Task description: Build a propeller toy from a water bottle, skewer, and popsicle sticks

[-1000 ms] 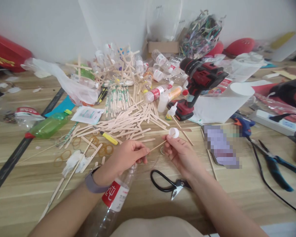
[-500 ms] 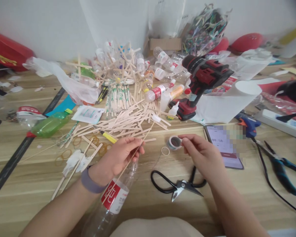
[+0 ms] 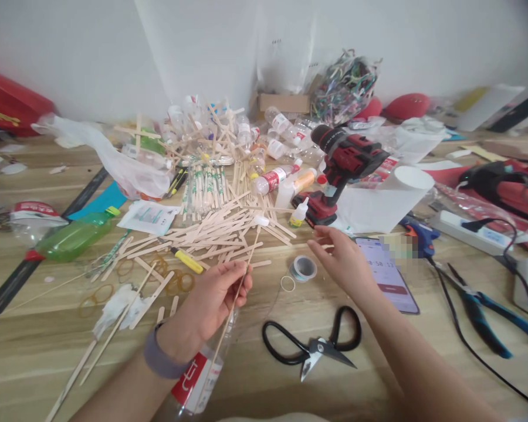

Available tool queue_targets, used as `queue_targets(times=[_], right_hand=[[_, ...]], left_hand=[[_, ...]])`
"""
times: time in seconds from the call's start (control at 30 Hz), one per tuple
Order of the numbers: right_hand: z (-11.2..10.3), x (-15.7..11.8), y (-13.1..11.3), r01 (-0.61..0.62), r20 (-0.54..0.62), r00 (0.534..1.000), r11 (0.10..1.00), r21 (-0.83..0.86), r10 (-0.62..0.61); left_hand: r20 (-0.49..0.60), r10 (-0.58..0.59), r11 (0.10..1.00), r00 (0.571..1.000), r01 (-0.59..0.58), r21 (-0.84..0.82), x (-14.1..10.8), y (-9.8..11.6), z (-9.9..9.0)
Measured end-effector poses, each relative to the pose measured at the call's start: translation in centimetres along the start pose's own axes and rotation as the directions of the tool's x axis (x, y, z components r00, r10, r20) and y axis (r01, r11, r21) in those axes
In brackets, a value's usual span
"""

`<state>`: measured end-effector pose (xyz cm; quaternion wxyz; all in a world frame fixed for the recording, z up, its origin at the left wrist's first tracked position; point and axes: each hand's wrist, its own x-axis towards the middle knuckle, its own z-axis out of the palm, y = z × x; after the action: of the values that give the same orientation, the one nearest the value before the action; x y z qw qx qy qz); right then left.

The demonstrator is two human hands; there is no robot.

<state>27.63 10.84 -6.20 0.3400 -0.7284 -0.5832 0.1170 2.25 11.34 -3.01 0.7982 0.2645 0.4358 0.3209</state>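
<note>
My left hand (image 3: 222, 293) is closed around a thin wooden stick (image 3: 232, 305), pinching it between thumb and fingers. The stick slants up and away; a small white piece (image 3: 261, 221) shows at its far tip, and I cannot tell whether it is attached. Beneath that hand lies a clear plastic bottle (image 3: 201, 375) with a red and white label. My right hand (image 3: 345, 261) is open over the table, its fingers apart and holding nothing. Left of it sits a small spool (image 3: 303, 268) beside a pale ring (image 3: 287, 284). Black-handled scissors (image 3: 320, 347) lie spread nearer to me.
Wooden craft sticks (image 3: 202, 228) are heaped ahead, with a yellow cutter knife (image 3: 189, 261) and rubber bands nearby. A red cordless drill (image 3: 347, 155) stands behind a small glue bottle (image 3: 299, 214). A phone (image 3: 391, 281), a glue gun (image 3: 420, 234) and pliers (image 3: 484, 305) lie rightward.
My right hand has let go of the spool, which now rests on the table, and has drawn back with its fingers opened. The left hand still grips the stick. The view has shifted slightly.
</note>
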Motion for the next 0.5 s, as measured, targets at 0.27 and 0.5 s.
queue_targets(times=[0.27, 0.5], right_hand=[[4.0, 6.6, 1.1, -0.053, 0.006, 0.999, 0.998, -0.042, 0.053], [3.8, 6.1, -0.1, -0.063, -0.069, 0.996, 0.998, -0.019, 0.062]], left_hand=[[0.079, -0.020, 0.999, 0.997, 0.022, -0.024, 0.3, -0.7, 0.3], [0.123, -0.020, 0.999, 0.992, 0.026, -0.044, 0.4, -1.1, 0.3]])
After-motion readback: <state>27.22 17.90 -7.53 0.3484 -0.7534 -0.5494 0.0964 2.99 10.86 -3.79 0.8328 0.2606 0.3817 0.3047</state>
